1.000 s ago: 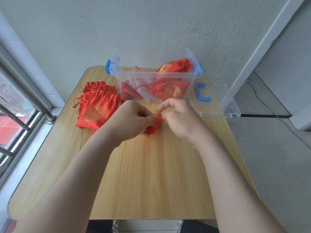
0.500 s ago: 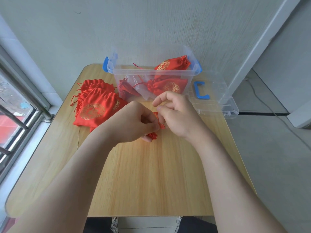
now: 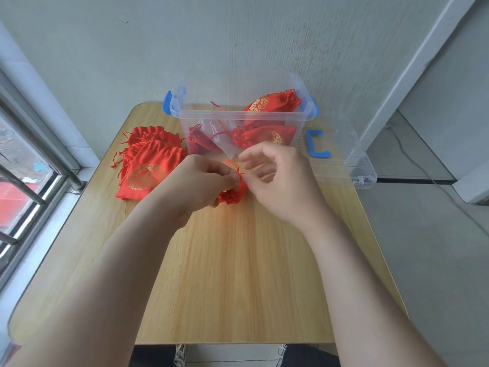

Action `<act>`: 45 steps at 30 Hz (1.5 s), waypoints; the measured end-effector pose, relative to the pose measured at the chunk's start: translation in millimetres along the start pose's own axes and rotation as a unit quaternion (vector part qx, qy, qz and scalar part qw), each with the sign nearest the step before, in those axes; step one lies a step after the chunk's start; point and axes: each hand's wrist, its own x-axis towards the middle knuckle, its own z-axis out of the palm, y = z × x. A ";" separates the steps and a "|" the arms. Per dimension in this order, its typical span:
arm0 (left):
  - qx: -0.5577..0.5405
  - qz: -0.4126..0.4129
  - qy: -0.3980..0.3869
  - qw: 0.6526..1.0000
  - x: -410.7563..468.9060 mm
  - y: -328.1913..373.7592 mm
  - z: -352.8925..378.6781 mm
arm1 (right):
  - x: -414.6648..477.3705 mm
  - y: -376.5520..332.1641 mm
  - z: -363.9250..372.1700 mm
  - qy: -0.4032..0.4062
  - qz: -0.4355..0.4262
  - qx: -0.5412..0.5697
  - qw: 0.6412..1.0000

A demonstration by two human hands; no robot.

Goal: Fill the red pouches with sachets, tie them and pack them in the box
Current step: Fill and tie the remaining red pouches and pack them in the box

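Looks about midway, judging by the piles. Counting at least three plump red pouches [image 3: 264,136] already inside the clear box [image 3: 307,113] at the far edge of the bench [image 3: 238,274] — two bright with gold print, one darker against the box's left wall. Also spotting some pale packets [image 3: 221,140] in there between them, maybe spare sachets, too murky through the plastic to call. Just left of the box, seeing a flat stack of empty pouches [image 3: 148,165], so plenty left to fill, tie and pack. Lid [image 3: 354,165] off and parked right of the box, blue handle up, so no closing yet.

Right now: mid-tie, by the look of it. Holding one small bunched pouch [image 3: 232,196] just in front of the box, down on or barely above the bench, can't tell which. Left grip [image 3: 201,181] clamped on its gathered neck, thumb and fingertips pinching at the root of the red cord [image 3: 236,168]. Tracing the cord: up from that pinch in a small loop toward the right grip [image 3: 280,181]. Right grip just right of the pouch, fingers loosely curled and fanned, thumb tip right beside the cord — pinching it or only next to it? Can't tell from here. Pouch body poking out below the left grip's knuckles, mostly hidden by both.

Guessing the remainder for this one: finish the knot, then drop into the box.
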 end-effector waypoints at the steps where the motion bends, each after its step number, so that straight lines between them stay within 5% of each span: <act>1: -0.008 -0.002 0.000 1.000 0.4 -0.3 -0.4 | -0.9 -0.9 1.6 -0.009 -0.004 -0.013 1.000; 16: 0.007 0.001 0.002 1.000 -2.7 1.9 -4.7 | -3.3 -4.4 4.2 -0.014 -0.043 -0.047 0.998; 25: 0.008 0.004 -0.004 1.000 -4.4 7.3 -6.5 | -5.0 -0.9 9.0 0.040 -0.141 -0.119 0.982; 45: 0.027 0.035 0.090 0.995 -8.9 8.3 5.0 | -6.2 -13.4 10.7 -0.005 -0.077 -0.169 0.983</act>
